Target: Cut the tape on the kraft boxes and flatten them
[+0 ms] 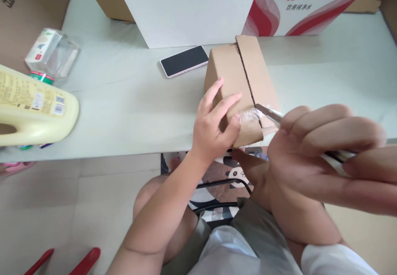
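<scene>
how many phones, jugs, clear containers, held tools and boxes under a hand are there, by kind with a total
Phone: 1
Jug: 1
Clear container: 1
Tool in right hand: 1
Box under left hand: 1
Total: 5

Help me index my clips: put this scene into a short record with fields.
Left hand: fingers spread, resting on the cardboard box
Right hand: closed around a slim tool, its tip by the clear tape on the box; contact unclear
Box position: near the front edge of the table
Left of box: phone, screen dark
Behind box: white-and-red carton
Far left: pale yellow jug, clear container
</scene>
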`<state>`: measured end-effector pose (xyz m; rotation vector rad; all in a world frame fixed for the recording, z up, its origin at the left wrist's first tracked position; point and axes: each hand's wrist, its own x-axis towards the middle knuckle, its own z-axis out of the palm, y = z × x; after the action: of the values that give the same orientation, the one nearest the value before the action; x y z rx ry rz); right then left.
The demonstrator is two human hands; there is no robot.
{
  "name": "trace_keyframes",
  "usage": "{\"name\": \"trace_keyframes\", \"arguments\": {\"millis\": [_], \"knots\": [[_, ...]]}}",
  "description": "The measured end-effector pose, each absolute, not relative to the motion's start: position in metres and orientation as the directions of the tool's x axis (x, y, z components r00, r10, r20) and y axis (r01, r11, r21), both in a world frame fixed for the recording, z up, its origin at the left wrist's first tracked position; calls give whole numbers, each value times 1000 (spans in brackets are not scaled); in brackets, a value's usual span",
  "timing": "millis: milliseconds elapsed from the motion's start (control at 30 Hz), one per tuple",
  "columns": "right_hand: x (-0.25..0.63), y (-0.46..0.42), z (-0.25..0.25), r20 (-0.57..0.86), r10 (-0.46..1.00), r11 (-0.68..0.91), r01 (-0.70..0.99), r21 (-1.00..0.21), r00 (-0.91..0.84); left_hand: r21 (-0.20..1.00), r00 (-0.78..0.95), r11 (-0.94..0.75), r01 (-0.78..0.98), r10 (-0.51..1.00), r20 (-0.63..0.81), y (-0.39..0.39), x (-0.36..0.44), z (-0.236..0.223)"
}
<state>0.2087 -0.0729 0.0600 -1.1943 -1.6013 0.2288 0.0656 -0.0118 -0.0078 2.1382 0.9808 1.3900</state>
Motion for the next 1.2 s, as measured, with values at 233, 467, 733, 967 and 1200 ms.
{"name": "trace_keyframes", "arguments": {"millis": [233, 467, 733, 967, 1200], "knots": [[192, -55, 62, 925, 344, 906, 201, -373, 163, 672, 242, -663, 330, 748, 618, -12, 65, -9], [189, -57, 64, 912, 367, 911, 127, -392, 181, 677, 223, -655, 336, 754, 618, -12, 64, -8], [192, -58, 60, 903, 389, 897, 148, -417, 183, 693, 195, -644, 323, 762, 617, -11, 65, -9], [188, -68, 67, 845, 478, 830, 193, -523, 239, 693, 229, -647, 317, 762, 606, -13, 63, -7], [180, -75, 74, 807, 488, 803, 192, -564, 333, 689, 206, -648, 323, 759, 617, -12, 65, -8]]}}
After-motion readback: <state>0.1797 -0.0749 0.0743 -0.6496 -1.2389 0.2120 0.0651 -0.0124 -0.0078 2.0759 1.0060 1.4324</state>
